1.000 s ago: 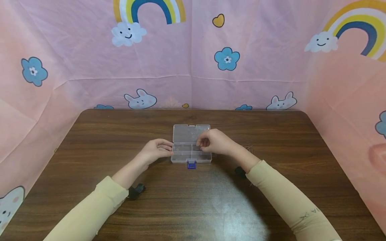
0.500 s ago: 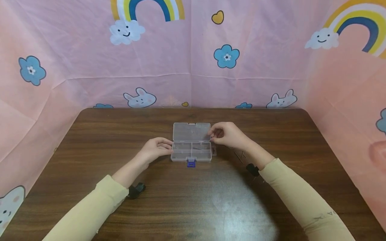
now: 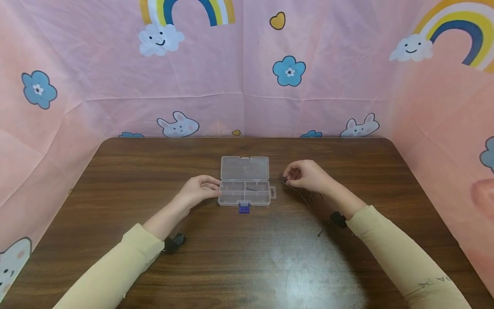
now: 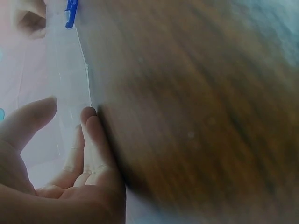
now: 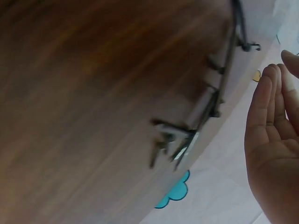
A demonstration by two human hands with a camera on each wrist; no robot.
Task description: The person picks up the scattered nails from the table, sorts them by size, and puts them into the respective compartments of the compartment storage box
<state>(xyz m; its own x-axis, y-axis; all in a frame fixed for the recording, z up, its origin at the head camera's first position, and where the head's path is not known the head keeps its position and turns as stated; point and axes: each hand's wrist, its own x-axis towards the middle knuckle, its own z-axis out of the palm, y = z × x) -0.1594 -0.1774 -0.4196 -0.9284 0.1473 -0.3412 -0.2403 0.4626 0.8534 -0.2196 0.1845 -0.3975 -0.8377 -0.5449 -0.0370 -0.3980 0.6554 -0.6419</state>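
My left hand [image 3: 199,189] touches the left end of a clear plastic compartment box [image 3: 245,204], its fairly straight fingertips against the wall. The box lies with its lid [image 3: 245,168] raised and its blue latch [image 3: 244,209] facing me. One thin dark nail [image 3: 252,189] is in the back right compartment. To the right of the box, my right hand [image 3: 306,175] hovers over several loose thin nails [image 3: 305,199], thumb and fingers apart. The right wrist view shows blurred nails [image 5: 205,112] beside the hand, with nothing visible between its fingers.
A single nail [image 3: 320,231] lies nearer to me under the right forearm. A clear hanging tab [image 3: 273,192] sticks out from the box's right end. Black wrist cameras sit under both sleeves. Patterned pink cloth [image 3: 193,77] stands behind the wooden table [image 3: 154,154].
My right hand has moved from over the box's right half out to the right, above the loose nails. A nail shows in the back right compartment. The left hand stays at the box.
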